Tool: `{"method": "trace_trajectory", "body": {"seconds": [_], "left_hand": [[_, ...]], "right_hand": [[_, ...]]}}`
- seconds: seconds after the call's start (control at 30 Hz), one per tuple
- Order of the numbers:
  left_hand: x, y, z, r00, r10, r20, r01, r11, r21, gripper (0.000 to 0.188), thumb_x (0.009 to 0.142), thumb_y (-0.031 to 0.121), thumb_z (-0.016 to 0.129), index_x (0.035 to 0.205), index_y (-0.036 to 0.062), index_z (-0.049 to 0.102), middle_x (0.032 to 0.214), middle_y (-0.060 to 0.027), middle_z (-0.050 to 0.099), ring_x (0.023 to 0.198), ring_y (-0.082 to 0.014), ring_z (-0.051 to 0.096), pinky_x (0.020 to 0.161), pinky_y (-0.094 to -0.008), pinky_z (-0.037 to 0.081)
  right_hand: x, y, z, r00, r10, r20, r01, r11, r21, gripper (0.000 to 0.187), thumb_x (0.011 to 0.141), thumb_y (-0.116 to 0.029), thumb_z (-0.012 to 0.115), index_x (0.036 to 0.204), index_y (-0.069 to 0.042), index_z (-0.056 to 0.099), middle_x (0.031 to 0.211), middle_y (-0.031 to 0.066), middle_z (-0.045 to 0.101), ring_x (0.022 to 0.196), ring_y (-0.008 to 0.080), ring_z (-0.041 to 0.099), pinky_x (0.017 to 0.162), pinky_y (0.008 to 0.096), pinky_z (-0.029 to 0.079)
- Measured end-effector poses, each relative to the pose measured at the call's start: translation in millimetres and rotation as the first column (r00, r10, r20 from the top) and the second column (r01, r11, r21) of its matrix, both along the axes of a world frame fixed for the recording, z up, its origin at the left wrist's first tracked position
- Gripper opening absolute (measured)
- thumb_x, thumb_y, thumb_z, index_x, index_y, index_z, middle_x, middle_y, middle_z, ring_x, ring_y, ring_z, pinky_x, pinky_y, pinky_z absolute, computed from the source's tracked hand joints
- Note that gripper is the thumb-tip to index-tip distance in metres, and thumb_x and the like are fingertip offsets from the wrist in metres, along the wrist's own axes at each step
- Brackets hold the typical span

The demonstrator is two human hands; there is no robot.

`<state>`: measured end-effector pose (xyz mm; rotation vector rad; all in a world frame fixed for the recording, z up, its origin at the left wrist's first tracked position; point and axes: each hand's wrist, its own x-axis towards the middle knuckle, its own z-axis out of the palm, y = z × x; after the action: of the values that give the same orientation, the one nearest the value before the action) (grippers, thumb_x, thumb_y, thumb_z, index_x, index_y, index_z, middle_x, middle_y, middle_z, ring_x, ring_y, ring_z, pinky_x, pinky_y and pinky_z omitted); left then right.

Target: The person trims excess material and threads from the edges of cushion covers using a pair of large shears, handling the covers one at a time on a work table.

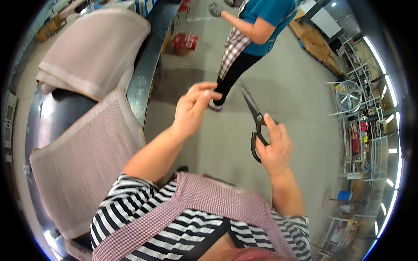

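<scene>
My right hand (276,148) is closed round the black handles of a pair of scissors (257,114). Their dark pointed blades are directed up and away, almost together. To the left, my left hand (190,108) is raised in front of me, with its thumb and fingers drawn into a pinch. Whatever may be between those fingertips is too small to make out. Both hands are in the air over the floor, apart from each other.
Stacked pinkish-grey ribbed sheets (87,165) and a folded pile (96,48) lie on a dark metal table (146,82) at left. A co-worker (257,32) in a blue top and grey glove stands ahead. Red bag (185,42) on the floor; metal racks (359,130) at right.
</scene>
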<state>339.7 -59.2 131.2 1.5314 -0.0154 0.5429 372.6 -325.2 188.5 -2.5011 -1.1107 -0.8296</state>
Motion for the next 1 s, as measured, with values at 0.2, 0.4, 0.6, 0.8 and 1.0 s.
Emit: {"method": "trace_trajectory", "body": {"seconds": [0.2, 0.4, 0.6, 0.8, 1.0], "left_hand": [[0.8, 5.4, -14.2, 0.987, -0.135, -0.083, 0.074, 0.855, -0.513, 0.042, 0.110, 0.030, 0.042, 0.116, -0.0002, 0.070, 0.133, -0.0097, 0.064, 0.123, -0.0192, 0.054, 0.105, -0.0359, 0.038], [-6.1, 4.1, -9.7, 0.972, -0.187, -0.145, 0.057, 0.781, -0.622, 0.047, 0.110, 0.035, 0.041, 0.126, -0.0014, 0.065, 0.133, -0.0111, 0.064, 0.124, -0.0209, 0.055, 0.105, -0.0375, 0.038], [-7.5, 6.6, -13.7, 0.971, -0.202, -0.126, 0.083, 0.783, -0.617, 0.049, 0.109, 0.038, 0.043, 0.130, -0.0019, 0.063, 0.134, -0.0112, 0.063, 0.125, -0.0209, 0.054, 0.107, -0.0375, 0.038], [-9.8, 8.6, -21.1, 0.965, -0.229, -0.130, 0.100, 0.774, -0.625, 0.050, 0.109, 0.039, 0.043, 0.132, -0.0016, 0.061, 0.135, -0.0101, 0.063, 0.126, -0.0197, 0.054, 0.108, -0.0363, 0.039], [-8.9, 16.0, -22.1, 0.966, -0.205, -0.160, 0.041, 0.729, -0.683, 0.047, 0.110, 0.040, 0.040, 0.120, 0.0015, 0.065, 0.133, -0.0098, 0.064, 0.125, -0.0194, 0.055, 0.108, -0.0370, 0.039]], "right_hand": [[42.2, 19.8, 51.8, 0.919, -0.012, 0.394, 0.066, 0.990, -0.123, 0.052, 0.079, -0.024, 0.077, 0.129, -0.014, 0.067, 0.084, 0.0027, 0.052, 0.066, 0.0199, 0.055, 0.059, 0.0337, 0.045], [57.8, 30.3, 82.3, 0.886, -0.021, 0.462, 0.089, 0.988, -0.126, 0.050, 0.080, -0.023, 0.077, 0.128, -0.015, 0.067, 0.084, 0.0030, 0.052, 0.065, 0.0203, 0.055, 0.059, 0.0347, 0.046], [72.7, 62.5, 108.6, 0.633, 0.252, -0.732, 0.106, 0.909, 0.404, 0.039, 0.097, -0.030, 0.067, 0.127, -0.006, 0.061, 0.076, 0.0035, 0.055, 0.057, 0.0114, 0.050, 0.053, 0.0280, 0.042], [67.5, 79.7, 89.9, -0.146, 0.821, -0.552, 0.302, 0.568, 0.765, 0.042, 0.105, -0.034, 0.055, 0.131, -0.001, 0.055, 0.077, 0.0029, 0.059, 0.053, 0.0080, 0.047, 0.050, 0.0214, 0.039], [51.0, 68.2, 45.0, -0.121, 0.778, -0.617, 0.293, 0.621, 0.726, 0.041, 0.104, -0.031, 0.058, 0.131, -0.001, 0.055, 0.078, 0.0034, 0.058, 0.055, 0.0094, 0.049, 0.051, 0.0229, 0.040]]}}
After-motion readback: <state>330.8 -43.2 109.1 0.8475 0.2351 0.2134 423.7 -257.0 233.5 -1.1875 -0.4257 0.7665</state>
